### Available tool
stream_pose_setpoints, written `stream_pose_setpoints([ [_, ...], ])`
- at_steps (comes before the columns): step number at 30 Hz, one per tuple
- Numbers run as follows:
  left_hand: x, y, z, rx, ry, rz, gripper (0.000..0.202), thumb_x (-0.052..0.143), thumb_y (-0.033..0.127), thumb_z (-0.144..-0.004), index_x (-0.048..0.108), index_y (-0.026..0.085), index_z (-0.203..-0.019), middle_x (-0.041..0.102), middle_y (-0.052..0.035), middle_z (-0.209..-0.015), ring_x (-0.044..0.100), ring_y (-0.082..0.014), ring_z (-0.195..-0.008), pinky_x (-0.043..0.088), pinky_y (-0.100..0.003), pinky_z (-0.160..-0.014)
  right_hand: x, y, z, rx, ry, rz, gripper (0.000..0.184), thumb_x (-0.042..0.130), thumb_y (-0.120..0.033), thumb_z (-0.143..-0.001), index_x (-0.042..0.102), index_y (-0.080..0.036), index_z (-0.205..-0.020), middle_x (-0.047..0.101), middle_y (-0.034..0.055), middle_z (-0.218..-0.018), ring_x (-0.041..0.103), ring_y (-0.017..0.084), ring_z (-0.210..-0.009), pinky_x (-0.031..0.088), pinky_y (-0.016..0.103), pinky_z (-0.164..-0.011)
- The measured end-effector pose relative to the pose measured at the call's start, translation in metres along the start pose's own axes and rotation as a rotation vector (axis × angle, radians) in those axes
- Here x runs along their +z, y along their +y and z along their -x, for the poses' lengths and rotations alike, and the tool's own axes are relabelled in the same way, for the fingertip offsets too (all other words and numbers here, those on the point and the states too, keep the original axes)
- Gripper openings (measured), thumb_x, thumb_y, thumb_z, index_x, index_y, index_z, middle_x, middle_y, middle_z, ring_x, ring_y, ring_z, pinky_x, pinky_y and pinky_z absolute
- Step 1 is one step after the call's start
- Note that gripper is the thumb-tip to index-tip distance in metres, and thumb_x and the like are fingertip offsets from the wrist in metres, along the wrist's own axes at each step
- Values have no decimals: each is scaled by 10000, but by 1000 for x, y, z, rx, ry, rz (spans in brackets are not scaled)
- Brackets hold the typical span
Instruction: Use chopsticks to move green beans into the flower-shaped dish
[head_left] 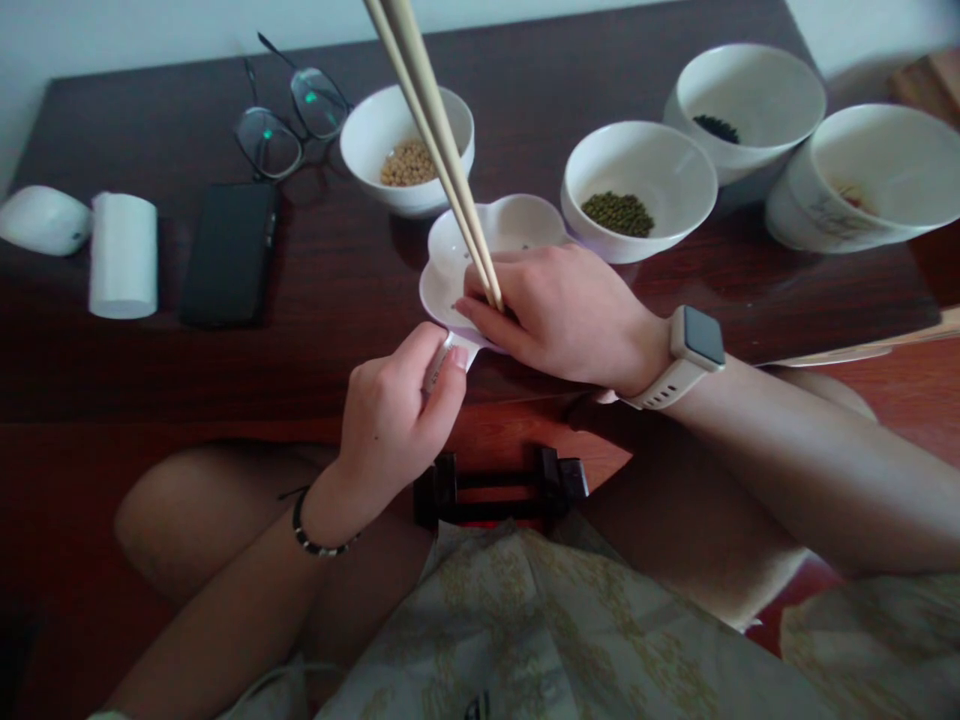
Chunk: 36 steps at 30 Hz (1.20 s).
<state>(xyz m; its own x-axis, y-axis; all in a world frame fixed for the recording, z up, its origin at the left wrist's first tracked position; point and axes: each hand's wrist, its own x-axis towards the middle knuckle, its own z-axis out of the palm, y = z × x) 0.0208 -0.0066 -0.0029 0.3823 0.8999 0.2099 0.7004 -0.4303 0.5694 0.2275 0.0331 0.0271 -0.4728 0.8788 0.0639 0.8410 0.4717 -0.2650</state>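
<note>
My left hand [397,415] grips the short handle of a white, flower-shaped dish [529,218] at the table's near edge. A pair of pale chopsticks [439,140] is held in my right hand [566,310], which wears a watch and hangs over the dish, covering much of it. The chopsticks slant up and away, their tips hidden by my fingers. Small dark specks show inside the dish; I cannot tell what they are. Behind it stands a white bowl of tan beans [390,190], and to its right a white bowl of green beans [679,215].
Further right are a bowl with dark grains [780,95] and a patterned bowl [810,215] with pale contents. On the left lie eyeglasses [270,145], a black phone-like slab [229,255], a white cylinder [124,260] and a white rounded object [41,218]. My legs are under the table edge.
</note>
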Motion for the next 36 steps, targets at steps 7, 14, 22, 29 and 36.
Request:
stream_pose_setpoints([
  [7,-1,-1,0,13,-6,-2,215,495,284,-1051,578,209,-867,594,27,-622,542,-132,-520,349,-271,-550,0,1,-1,-18,8,-41,377,417,-409,-1105,722,-189,-1096,747,100,-992,656,247,-822,366,347,-691],
  [14,-2,-1,0,31,-11,7,234,493,280,-1056,556,206,-844,562,31,-636,527,-132,-541,322,-277,-556,1,1,-2,-29,20,-50,395,408,-424,-1106,719,-185,-1054,742,99,-953,619,231,-773,296,354,-649],
  [22,-1,-3,1,30,-8,8,238,493,286,-1063,555,203,-848,530,41,-618,519,-129,-517,306,-285,-554,2,0,-1,-38,36,-84,380,426,-415,-1105,701,-177,-997,741,74,-943,568,191,-725,230,349,-635],
  [29,-2,-2,1,46,6,12,252,485,286,-1071,544,207,-839,553,38,-620,521,-126,-513,301,-286,-546,1,0,-2,-33,27,-85,387,426,-412,-1105,697,-171,-970,725,71,-917,549,184,-717,231,357,-644],
  [36,-3,-2,1,43,1,11,250,478,286,-1073,558,205,-850,581,33,-625,534,-126,-513,308,-283,-543,2,0,-3,-37,23,-91,393,424,-413,-1106,703,-167,-976,738,79,-952,560,179,-729,235,347,-647],
])
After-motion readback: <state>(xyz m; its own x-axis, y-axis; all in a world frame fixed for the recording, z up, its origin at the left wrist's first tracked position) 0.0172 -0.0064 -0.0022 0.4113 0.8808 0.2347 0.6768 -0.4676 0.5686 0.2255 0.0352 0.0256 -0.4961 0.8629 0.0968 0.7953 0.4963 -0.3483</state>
